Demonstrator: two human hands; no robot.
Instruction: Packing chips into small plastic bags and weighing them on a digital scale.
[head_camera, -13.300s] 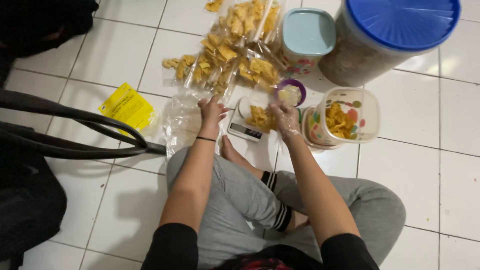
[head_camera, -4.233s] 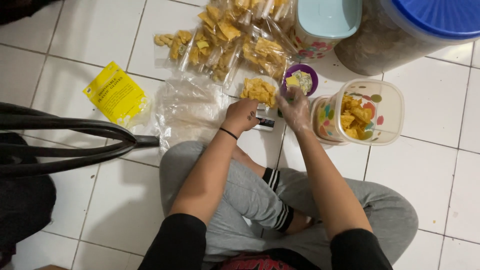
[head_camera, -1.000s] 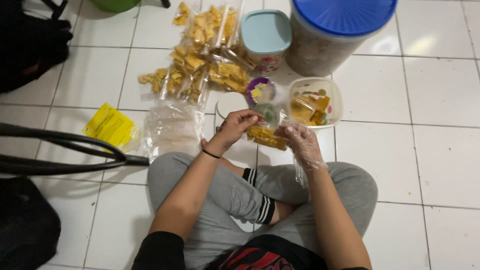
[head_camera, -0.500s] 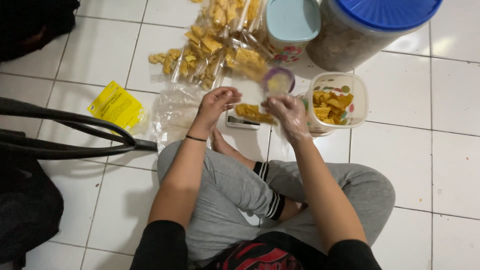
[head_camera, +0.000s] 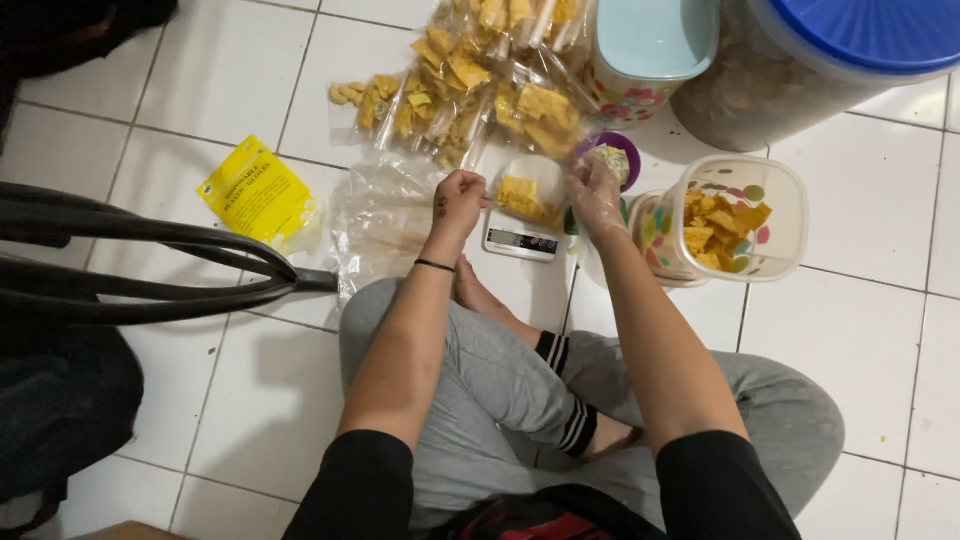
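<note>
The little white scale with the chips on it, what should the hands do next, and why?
Probably lift the clear bag of yellow chips off the small white kitchen scale and close it. Both hands already sit at it: the bare left hand pinches one side, the right hand in a clear plastic glove the other. More filled bags of chips lie just behind on the white tile floor.

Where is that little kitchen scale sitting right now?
In the head view the scale sits on the white tiled floor just ahead of the person's knees, between the left hand and the gloved right hand, carrying yellow chips.
</note>
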